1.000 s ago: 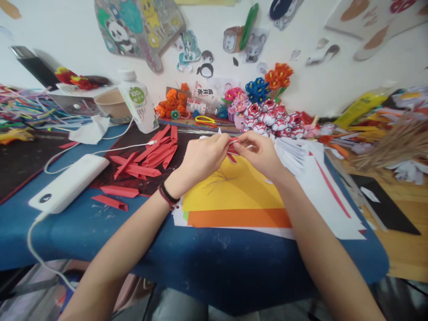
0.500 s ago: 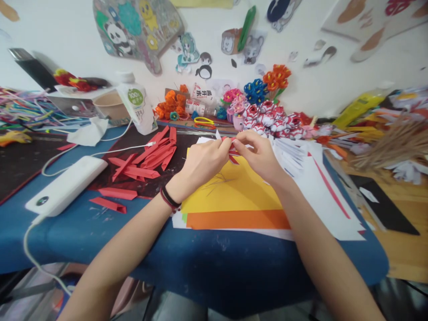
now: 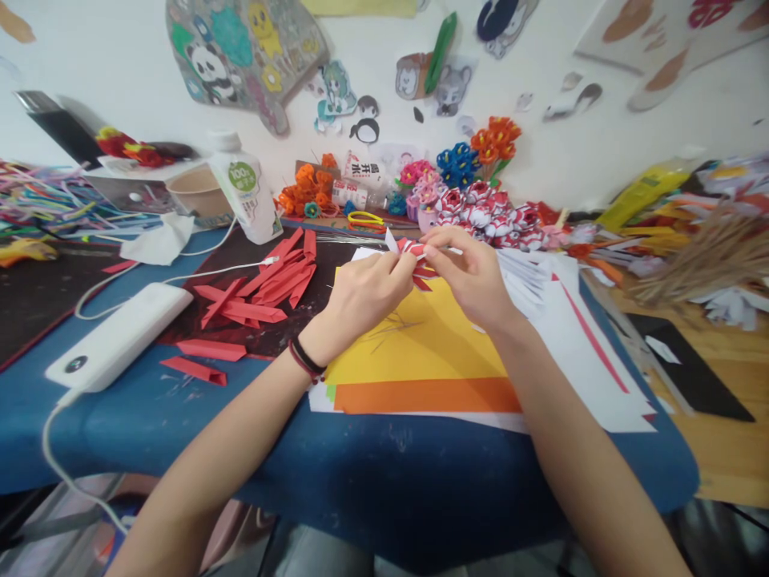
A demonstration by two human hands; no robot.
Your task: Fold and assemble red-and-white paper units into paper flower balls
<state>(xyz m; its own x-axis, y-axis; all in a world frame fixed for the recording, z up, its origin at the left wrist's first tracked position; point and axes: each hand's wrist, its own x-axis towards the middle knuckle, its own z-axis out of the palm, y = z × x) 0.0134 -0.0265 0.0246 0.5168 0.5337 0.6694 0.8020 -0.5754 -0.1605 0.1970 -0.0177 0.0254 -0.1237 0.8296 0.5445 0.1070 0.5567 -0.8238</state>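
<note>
Hands (image 3: pixel 369 290) both pinching a seemingly half-shaped paper piece (image 3: pixel 411 247) (ends poking out); finished-looking flowers (image 3: pixel 481 215) sit behind, folded red papers (image 3: pixel 282 279) seemingly unused.

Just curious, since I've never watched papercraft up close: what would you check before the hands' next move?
1. Left hand gripping the red-and-white paper piece: ok.
2. Right hand fingers on that piece too: ok.
3. Folded red strips away from both hands: ok.
4. Yellow sheet free of loose bits: not ok, thin strands lie there.
5. Piece's folds all neat: cannot tell, fingers cover part.
</note>
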